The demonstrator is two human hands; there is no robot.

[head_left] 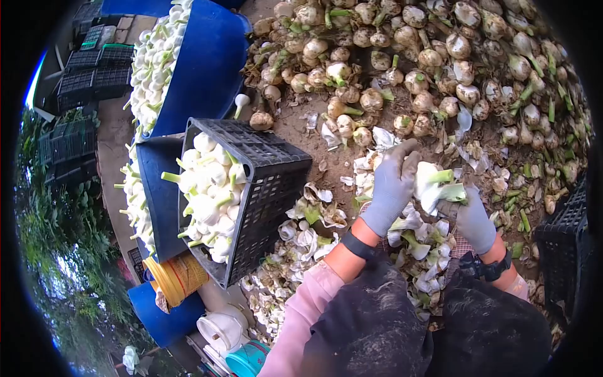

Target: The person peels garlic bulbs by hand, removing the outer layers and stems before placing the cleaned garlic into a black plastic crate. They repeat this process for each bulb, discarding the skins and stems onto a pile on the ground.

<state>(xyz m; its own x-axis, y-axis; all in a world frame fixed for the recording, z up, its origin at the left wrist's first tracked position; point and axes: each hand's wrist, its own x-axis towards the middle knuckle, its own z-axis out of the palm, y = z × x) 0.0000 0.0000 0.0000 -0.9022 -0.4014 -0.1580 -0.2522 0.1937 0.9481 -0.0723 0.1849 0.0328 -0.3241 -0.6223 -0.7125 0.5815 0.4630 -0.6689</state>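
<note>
one camera, worn on the head, looks forward and steeply down over the dark-clad knees (370, 317), with the left hand (391, 188) and right hand (476, 221) close below it. its wide, curved view, rounded off in black at the corners, spans the ground (292, 122) ahead and reaches trees (69, 251) farther off at the left.

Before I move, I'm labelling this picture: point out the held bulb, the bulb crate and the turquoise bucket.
Held bulb (427, 187), head view: white body.
Bulb crate (271, 206), head view: slotted side wall.
Turquoise bucket (249, 360), head view: its wall.
</note>
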